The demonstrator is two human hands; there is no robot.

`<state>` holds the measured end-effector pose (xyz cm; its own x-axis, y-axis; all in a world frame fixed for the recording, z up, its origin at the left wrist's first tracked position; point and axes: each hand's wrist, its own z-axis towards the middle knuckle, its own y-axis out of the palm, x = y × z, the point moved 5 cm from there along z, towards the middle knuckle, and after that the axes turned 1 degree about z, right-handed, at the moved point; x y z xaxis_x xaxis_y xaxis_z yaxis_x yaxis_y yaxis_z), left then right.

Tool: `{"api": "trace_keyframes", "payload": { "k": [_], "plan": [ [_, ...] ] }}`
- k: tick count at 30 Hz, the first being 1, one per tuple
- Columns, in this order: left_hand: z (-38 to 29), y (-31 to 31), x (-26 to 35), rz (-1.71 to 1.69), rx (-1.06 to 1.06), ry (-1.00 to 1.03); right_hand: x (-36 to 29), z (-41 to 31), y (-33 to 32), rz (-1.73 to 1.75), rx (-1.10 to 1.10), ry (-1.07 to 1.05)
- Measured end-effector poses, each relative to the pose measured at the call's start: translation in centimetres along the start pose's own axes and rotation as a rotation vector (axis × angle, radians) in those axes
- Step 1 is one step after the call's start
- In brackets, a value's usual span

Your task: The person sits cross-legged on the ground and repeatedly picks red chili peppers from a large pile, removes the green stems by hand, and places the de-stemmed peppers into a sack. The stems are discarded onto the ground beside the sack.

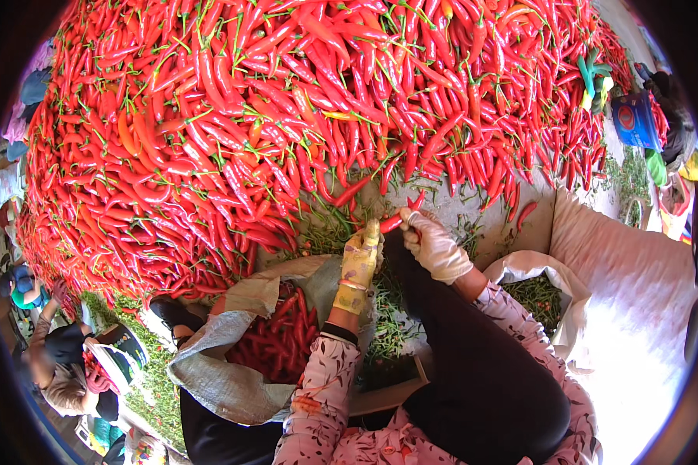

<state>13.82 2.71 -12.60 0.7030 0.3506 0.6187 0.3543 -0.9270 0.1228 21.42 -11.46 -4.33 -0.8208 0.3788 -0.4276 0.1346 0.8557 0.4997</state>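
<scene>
My left hand, in a yellow patterned glove, grips one end of a red chili pepper. At the pepper's other end are the closed fingers of my right hand, in a thin white glove. More red shows just above and under the right fingers; how many peppers they hold I cannot tell. Beyond both hands rises a large heap of red chili peppers with green stems. Below my left hand, an open woven sack holds several red peppers.
Beside my right forearm stands a white sack of green stems. Stems litter the ground between my legs. A full sack is at right. At left a person has a bucket. Gloves lie on the heap.
</scene>
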Motion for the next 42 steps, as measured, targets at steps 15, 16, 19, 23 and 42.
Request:
{"api": "trace_keyframes", "payload": {
  "k": [15, 16, 19, 23, 42],
  "plan": [
    [-6.1, 2.3, 0.8, -0.183, -0.410, 0.131, -2.8, 7.6, 5.7, -1.435, -0.217, -0.986],
    [-6.3, 2.7, 0.6, -0.056, -0.315, 0.261, -2.5, 8.1, 6.0, -1.638, -0.151, -0.999],
    [-6.3, 1.6, 1.5, 0.210, -0.113, 0.389, -2.0, 8.4, 6.7, -1.969, -0.037, -0.962],
    [-4.7, -1.0, 2.4, 0.049, 0.159, 0.216, -2.0, 4.0, 4.9, -1.785, -0.098, -0.776],
    [-6.1, 3.8, 5.0, -1.213, -0.553, 0.133, -3.6, 2.5, 0.9, -0.967, -0.081, -1.039]
  ]
}}
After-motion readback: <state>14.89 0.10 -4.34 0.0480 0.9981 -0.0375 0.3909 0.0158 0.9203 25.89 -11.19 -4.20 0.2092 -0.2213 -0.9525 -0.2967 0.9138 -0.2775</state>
